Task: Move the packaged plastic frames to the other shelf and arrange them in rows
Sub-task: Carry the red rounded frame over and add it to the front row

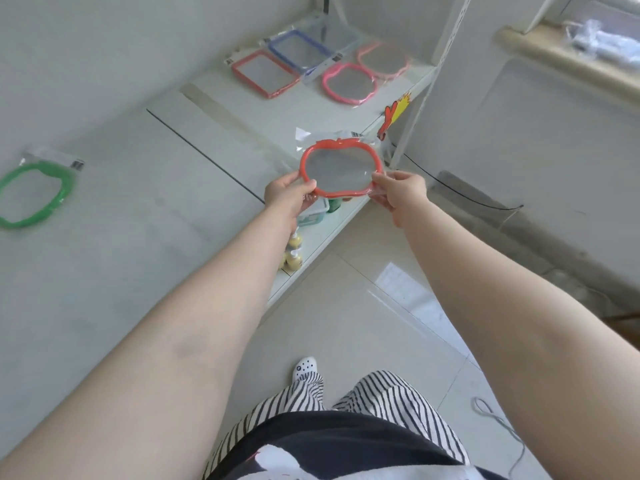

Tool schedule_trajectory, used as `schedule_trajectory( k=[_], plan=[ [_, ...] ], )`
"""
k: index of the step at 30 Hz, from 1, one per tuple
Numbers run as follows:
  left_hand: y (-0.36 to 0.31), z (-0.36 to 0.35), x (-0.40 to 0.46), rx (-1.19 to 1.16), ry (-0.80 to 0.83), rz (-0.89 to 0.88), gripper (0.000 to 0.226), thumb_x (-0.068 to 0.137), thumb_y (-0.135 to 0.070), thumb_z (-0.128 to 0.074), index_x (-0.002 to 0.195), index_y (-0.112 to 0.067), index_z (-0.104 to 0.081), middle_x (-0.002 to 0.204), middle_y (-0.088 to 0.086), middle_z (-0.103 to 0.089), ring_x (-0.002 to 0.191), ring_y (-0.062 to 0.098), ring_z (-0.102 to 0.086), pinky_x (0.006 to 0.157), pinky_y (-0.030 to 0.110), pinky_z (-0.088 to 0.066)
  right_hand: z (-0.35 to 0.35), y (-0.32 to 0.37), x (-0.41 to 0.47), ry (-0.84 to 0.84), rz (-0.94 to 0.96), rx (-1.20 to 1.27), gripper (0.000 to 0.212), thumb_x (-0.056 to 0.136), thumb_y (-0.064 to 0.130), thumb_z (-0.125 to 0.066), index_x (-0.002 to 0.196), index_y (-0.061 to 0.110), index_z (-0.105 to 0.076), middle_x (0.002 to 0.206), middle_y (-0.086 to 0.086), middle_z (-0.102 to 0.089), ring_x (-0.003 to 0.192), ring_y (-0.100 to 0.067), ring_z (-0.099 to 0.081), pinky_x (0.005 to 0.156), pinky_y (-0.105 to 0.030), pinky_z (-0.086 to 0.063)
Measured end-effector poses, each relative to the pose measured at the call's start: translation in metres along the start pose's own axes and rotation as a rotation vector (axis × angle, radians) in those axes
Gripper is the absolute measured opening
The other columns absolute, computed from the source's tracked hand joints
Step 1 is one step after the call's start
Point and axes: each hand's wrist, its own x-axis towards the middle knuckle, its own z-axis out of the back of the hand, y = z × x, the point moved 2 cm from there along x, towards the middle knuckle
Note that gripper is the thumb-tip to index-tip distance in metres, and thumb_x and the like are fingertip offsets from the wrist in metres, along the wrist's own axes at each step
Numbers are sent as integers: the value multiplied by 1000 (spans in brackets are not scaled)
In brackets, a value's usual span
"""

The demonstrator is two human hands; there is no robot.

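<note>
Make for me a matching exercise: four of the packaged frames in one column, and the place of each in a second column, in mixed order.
Things:
1. green frame
2. blue rectangular frame
3. red apple-shaped frame
4. red rectangular frame

Places:
A. held between left hand and right hand
B. alone on the near shelf at far left
C. far shelf, leftmost of the group
D. far shelf, behind the red rectangular one

Pairs: 1-B, 2-D, 3-A, 4-C

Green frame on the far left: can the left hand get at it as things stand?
Probably not right away: the left hand grips the red apple-shaped frame together with the right hand. Nothing lies across the way to the green frame.
</note>
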Motion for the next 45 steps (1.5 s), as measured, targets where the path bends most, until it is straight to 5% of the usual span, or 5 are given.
schedule_trajectory(
  k=[15,22,32,39,45],
  plan=[
    [-15,-106,74,-5,-140,-6,53,85,6,-63,134,-7,-50,110,15,-65,75,17,-66,58,16,-55,32,67,125,94,-20,-117,10,86,9,-69,95,7,-66,82,-7,-70,65,-15,-69,61,-21,-60],
    [-7,-157,93,-72,-291,-44,52,84,6,-63,132,-9,-53,122,17,-64,88,26,-67,85,33,-57,50,101,183,226,-38,-181,17,85,8,-70,101,9,-67,84,-8,-70,69,-15,-68,66,-24,-60],
    [-27,-145,120,-181,-439,-47,48,85,9,-60,130,-7,-54,109,12,-63,89,23,-64,68,20,-55,4,125,217,373,-61,-235,12,85,5,-68,96,7,-68,80,-9,-71,68,-19,-69,70,-23,-60],
    [-50,-124,180,-113,-532,-29,35,83,6,-63,116,-2,-64,82,8,-64,59,12,-51,61,21,-46,-46,140,251,410,-44,-241,19,85,-5,-64,103,2,-65,76,-10,-66,59,-16,-63,62,-19,-59],
    [-68,-108,225,-66,-593,-22,37,81,8,-64,116,1,-64,95,11,-63,83,19,-55,76,29,-46,-90,145,285,408,25,-332,15,83,-7,-63,77,7,-64,63,-10,-61,48,-15,-56,55,-21,-57]
  ],
)
